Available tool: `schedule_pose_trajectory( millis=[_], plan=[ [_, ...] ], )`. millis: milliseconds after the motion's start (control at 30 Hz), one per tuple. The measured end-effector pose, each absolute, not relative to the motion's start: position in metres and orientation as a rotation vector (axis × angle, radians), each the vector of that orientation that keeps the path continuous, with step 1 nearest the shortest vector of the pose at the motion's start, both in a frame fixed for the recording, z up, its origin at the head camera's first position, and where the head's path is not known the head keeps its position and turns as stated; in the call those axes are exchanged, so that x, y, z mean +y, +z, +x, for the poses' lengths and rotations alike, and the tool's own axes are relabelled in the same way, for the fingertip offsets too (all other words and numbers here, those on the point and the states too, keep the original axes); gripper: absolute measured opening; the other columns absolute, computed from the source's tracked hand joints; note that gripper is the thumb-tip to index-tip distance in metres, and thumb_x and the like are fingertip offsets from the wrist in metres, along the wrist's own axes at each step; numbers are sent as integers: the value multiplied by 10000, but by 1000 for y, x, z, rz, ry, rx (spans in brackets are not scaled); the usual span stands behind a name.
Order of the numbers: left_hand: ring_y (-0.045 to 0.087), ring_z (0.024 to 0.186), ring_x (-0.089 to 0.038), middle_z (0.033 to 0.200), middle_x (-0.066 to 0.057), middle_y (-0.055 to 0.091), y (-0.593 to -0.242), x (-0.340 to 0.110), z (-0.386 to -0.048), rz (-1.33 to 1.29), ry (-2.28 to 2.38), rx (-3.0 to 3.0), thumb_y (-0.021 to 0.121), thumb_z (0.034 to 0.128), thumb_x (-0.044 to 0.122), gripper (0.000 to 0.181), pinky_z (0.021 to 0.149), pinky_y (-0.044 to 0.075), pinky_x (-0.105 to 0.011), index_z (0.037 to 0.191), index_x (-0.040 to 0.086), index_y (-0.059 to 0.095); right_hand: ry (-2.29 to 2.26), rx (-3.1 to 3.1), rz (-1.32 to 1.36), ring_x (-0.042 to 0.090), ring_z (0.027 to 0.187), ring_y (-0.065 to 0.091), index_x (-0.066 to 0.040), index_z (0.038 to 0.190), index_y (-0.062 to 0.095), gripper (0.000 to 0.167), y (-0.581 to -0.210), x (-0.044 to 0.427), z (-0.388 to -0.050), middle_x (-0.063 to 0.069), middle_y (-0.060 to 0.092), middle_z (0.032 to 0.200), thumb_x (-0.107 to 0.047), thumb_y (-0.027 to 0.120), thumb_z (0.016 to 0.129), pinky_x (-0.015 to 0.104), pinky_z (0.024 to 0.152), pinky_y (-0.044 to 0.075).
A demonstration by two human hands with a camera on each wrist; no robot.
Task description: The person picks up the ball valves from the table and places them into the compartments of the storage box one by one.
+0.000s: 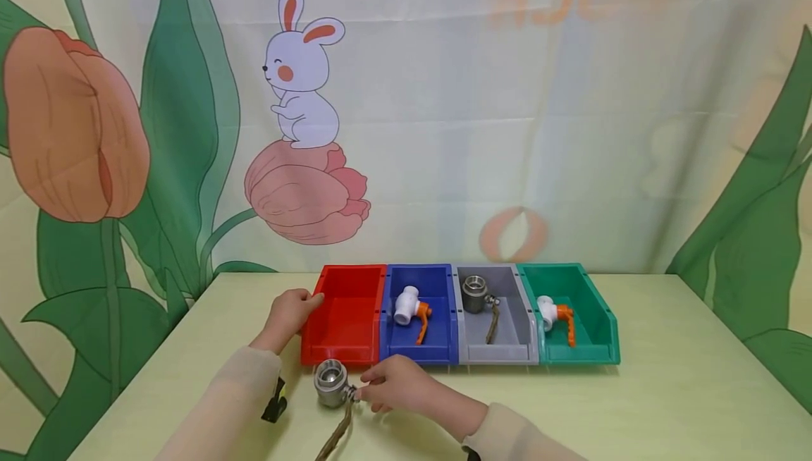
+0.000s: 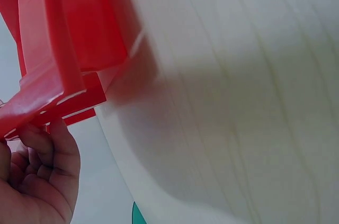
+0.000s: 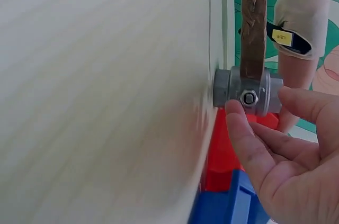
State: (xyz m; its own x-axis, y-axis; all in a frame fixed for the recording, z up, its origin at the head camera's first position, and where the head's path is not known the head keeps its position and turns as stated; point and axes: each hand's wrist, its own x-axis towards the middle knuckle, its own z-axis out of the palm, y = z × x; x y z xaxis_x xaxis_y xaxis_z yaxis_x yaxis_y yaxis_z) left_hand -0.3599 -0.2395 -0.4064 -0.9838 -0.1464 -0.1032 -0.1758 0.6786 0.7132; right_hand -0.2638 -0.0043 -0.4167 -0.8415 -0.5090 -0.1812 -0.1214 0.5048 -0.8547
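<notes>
In the head view my left hand [image 1: 289, 316] grips the left rim of a red bin [image 1: 345, 355], whose inside looks bare. The left wrist view shows curled fingers [image 2: 62, 142] under the bin's rim. A metal ball valve [image 1: 331, 385] with a long brown handle stands on the table before this bin. Beside its stem is my right hand [image 1: 406, 385], thumb and forefinger apart. From the right wrist these fingers [image 3: 246, 139] overlap the valve [image 3: 241, 89]; whether they touch it I cannot tell.
Joined to the red bin's right are a blue bin [image 1: 419, 357] and a green bin [image 1: 580, 357], each with a white orange-handled valve, and between them a grey bin [image 1: 497, 357] with another metal valve. A printed curtain [image 1: 419, 130] hangs behind the table [image 1: 672, 376].
</notes>
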Motion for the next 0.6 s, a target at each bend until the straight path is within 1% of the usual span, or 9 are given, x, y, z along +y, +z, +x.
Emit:
schedule_pose_trajectory(
  millis=[167,300,433,600],
  plan=[
    [574,773,-217,840,-98,561,-406,-239,-359,-265,1236,2832,544,1047,250,279,637,560,-248,860,43,530,-1315,2327,-462,283,734,757,56,1150,732,334,-420,-13,-265,171,771,842,-181,752,916,330,659,619],
    [573,761,-198,824,-80,558,-406,-239,-358,-263,1254,2829,544,1048,257,293,628,554,-242,840,53,519,-1328,2334,-440,262,674,744,38,1009,774,240,-421,-19,-266,168,766,806,-176,770,900,319,612,609],
    [577,755,-194,823,-79,566,-405,-239,-357,-256,1256,2835,542,1050,259,296,627,557,-246,840,51,523,-1303,2369,-434,202,588,703,0,850,786,183,-422,-24,-268,171,749,727,-181,793,880,291,554,578],
    [580,752,-200,809,-77,558,-406,-240,-357,-262,1249,2838,543,1047,258,294,628,555,-252,840,50,524,-1264,2372,-422,130,537,634,-14,788,782,184,-424,-28,-270,153,733,677,-182,815,856,286,537,572]
  ],
)
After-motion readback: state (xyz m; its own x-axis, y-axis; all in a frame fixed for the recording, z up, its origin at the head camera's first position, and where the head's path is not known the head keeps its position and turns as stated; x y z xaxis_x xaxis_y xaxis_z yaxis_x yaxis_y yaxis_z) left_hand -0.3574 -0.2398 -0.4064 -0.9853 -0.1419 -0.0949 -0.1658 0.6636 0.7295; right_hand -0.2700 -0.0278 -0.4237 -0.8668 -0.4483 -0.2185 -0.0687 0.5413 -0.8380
